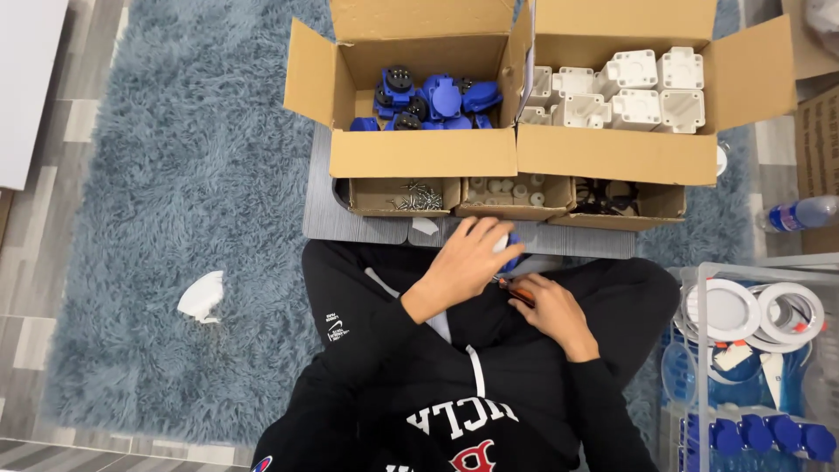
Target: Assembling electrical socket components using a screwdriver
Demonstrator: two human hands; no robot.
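A shaggy grey-blue rug (175, 175) fills most of the frame, lying on a floor (35, 262) of pale grey and beige planks that shows along the left edge and at the lower left. A white panel (26, 79) sits in the upper left corner. Light is even and soft, without hard shadows.

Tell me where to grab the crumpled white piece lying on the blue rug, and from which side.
Take the crumpled white piece from straight above, pinching across its narrow middle. It lies alone on the shaggy blue rug, away from the boxes, so nothing blocks a top approach. Its soft folds should probably give under the fingers, and the deep pile makes sliding under an edge awkward.
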